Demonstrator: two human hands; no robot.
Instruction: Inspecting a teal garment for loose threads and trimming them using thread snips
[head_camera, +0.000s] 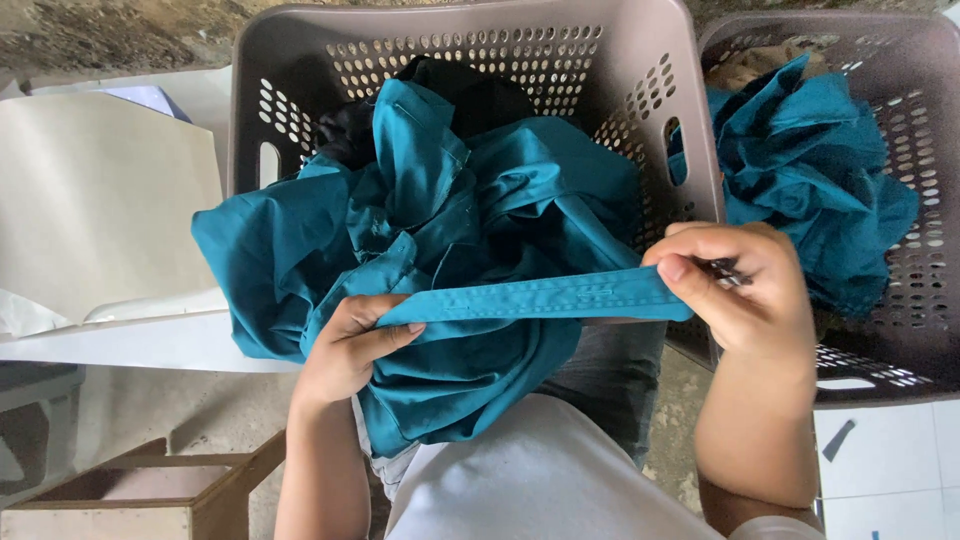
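Observation:
A teal garment (440, 230) spills out of a grey perforated basket (620, 90) onto my lap. My left hand (350, 345) pinches one end of a flat stitched strip of the teal garment. My right hand (745, 285) grips the other end of that strip, which is stretched taut between the two hands. A small dark object shows between the fingers of my right hand; I cannot tell what it is. A black cloth (470, 95) lies under the teal garment at the back of the basket.
A second grey perforated basket (900, 340) at the right holds more teal cloth (810, 170). A white board (100, 200) lies at the left. A wooden box (130, 495) sits at the lower left on the concrete floor.

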